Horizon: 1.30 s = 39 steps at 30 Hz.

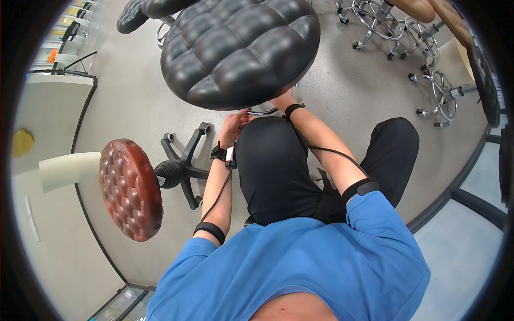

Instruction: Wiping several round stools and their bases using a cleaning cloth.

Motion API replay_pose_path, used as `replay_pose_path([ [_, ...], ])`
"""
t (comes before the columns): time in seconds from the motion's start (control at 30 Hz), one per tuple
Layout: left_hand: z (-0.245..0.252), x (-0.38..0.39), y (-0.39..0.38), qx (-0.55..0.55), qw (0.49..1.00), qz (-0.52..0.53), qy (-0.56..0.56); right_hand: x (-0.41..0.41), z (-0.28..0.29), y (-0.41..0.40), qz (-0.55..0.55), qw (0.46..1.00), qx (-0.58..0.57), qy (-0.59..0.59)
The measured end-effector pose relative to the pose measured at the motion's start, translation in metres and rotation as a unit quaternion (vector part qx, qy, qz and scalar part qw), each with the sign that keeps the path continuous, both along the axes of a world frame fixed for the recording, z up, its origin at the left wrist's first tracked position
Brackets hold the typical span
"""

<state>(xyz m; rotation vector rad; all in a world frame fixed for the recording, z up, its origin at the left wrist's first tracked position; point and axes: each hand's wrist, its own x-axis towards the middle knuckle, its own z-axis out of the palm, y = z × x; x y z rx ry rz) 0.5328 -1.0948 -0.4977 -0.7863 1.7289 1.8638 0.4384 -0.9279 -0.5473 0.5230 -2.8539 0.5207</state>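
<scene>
A round stool with a tufted black seat [245, 52] stands right in front of me, and its seat covers most of what is beneath it. Part of a chrome ring [263, 112] shows below the seat's near edge. My left hand [235, 123] is at the left end of that ring, fingers bent, the fingertips close to or on the metal. Beyond my raised knee, my right hand [283, 99] reaches under the seat's right edge. Its fingers are mostly hidden, so what they hold is unclear. A pale, translucent piece [296, 95] shows beside it.
A stool with a red-brown tufted seat [130, 190] and black five-arm base [186, 160] stands to my left, beside a stack of cream cups [70, 170]. Chrome wheeled stool bases [437, 96] stand at the right. Cables run along both my forearms.
</scene>
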Motion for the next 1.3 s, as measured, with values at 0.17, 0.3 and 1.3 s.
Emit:
replay_pose_path([
  [0.17,-0.009,0.012,-0.017,-0.025,0.999,0.015,0.019,0.003,0.001,-0.011,0.052,0.987,-0.09,-0.125],
  [0.3,-0.031,-0.009,0.006,-0.002,0.998,0.007,0.062,-0.04,-0.043,0.045,0.135,0.985,-0.108,0.001],
  [1.3,-0.069,0.024,0.009,-0.275,0.896,-0.022,0.347,0.061,-0.058,0.054,-0.057,0.7,-0.574,-0.421],
])
